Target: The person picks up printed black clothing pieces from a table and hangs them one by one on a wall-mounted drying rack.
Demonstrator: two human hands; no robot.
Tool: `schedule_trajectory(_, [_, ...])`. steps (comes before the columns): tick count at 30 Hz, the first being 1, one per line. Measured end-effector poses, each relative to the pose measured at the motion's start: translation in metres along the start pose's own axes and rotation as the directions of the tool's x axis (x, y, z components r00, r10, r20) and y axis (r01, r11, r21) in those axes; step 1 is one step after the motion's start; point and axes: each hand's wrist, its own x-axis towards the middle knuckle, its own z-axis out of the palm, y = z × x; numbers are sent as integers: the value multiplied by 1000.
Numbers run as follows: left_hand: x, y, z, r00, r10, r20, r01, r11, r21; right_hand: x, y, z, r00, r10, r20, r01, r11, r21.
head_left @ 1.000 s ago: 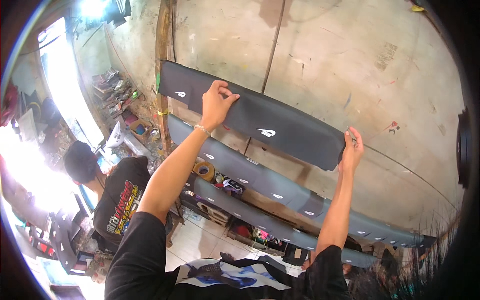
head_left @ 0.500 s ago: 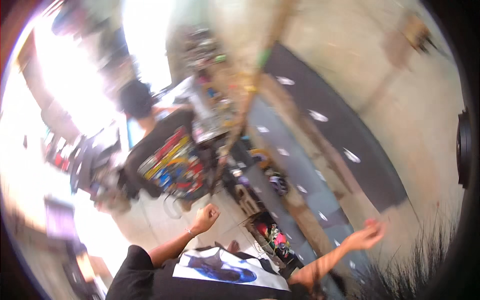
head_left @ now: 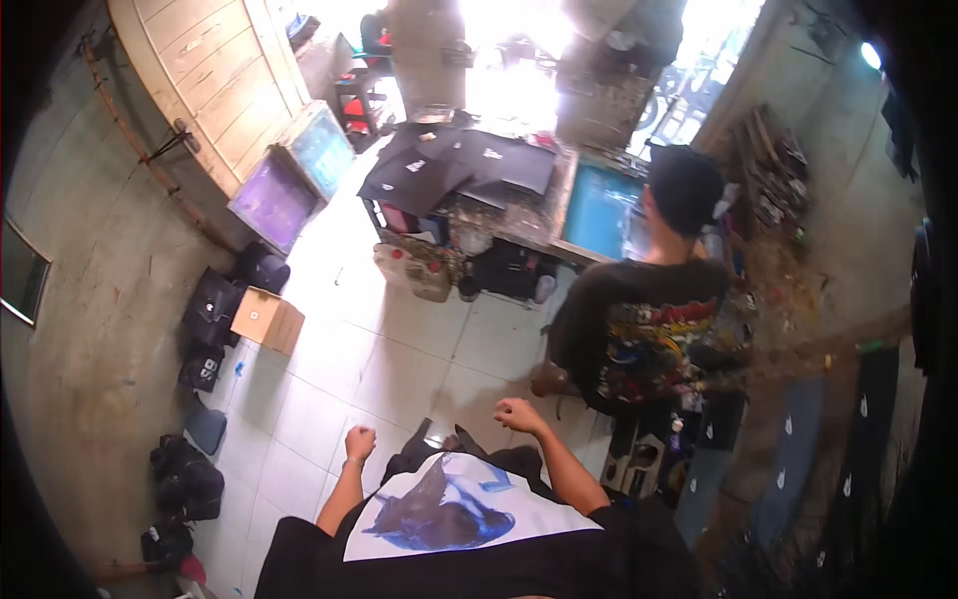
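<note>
Presently, the black strip (head_left: 858, 439) hangs well to the right of the right hand (head_left: 519, 414), and a grey strip (head_left: 783, 464) is between them. The fingers of this hand and of the left hand (head_left: 360, 444) bend inward; whether they are closed fully, I cannot tell. Ahead and right of the right hand is a co-worker (head_left: 634, 304); ahead and left of the left hand stands a carton (head_left: 267, 321). Farther ahead of both hands, black sheets (head_left: 429, 165) lie on a table (head_left: 519, 217).
</note>
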Motion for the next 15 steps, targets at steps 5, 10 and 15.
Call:
schedule_trajectory(5, [5, -94, -64, 925, -379, -12, 372, 913, -167, 157, -13, -3, 931, 146, 334, -363, 437, 823])
schedule_trajectory(10, [18, -143, -65, 863, 223, 454, -505, 443, 741, 297, -74, -42, 953, 304, -15, -53, 214, 975])
schedule_trajectory(15, [60, -23, -59, 923, -321, 213, 268, 932, 243, 472, -99, -121, 955, 282, -91, 129, -121, 984])
